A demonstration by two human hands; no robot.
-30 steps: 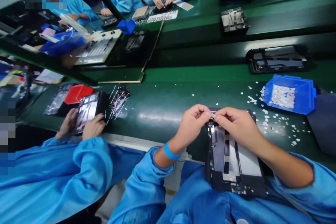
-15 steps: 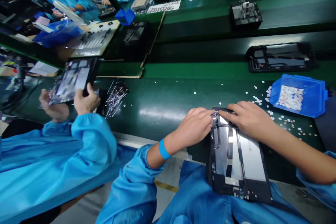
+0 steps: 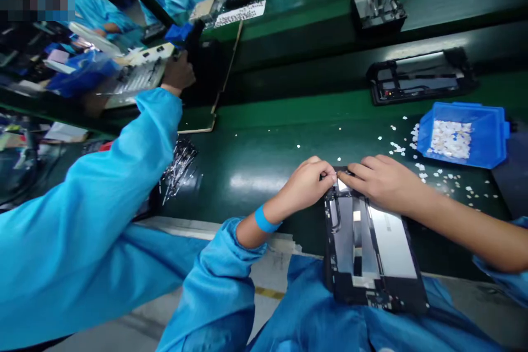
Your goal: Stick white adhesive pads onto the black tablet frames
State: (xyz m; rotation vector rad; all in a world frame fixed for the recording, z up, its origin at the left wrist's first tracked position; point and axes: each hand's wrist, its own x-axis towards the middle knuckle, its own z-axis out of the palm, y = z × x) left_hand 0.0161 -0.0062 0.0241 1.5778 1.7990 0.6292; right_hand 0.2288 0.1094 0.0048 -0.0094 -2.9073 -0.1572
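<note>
An opened tablet casing (image 3: 391, 239), dark-framed with silvery panels and internal strips, lies tilted across my lap and the bench edge. At its top left corner my left hand (image 3: 307, 184) is closed in a pinch, thumb against index finger; whatever lies between the tips is too small to make out. My right hand (image 3: 381, 182) rests over the casing's top edge, fingers stretched out and the index fingertip on the corner near the left fingertips. Its thumb is hidden.
A blue bin (image 3: 487, 135) of small pale pieces stands at right, with loose pieces scattered around. Another opened tablet casing (image 3: 421, 80) lies beyond. Thin strips (image 3: 179, 168) are heaped at left. A co-worker's arm (image 3: 127, 148) reaches across the left side.
My left fingers have drawn into a pinch and lifted slightly off the casing's corner. My right hand stays nearly in place. The co-worker's casing has left their hands, and their arm now reaches forward.
</note>
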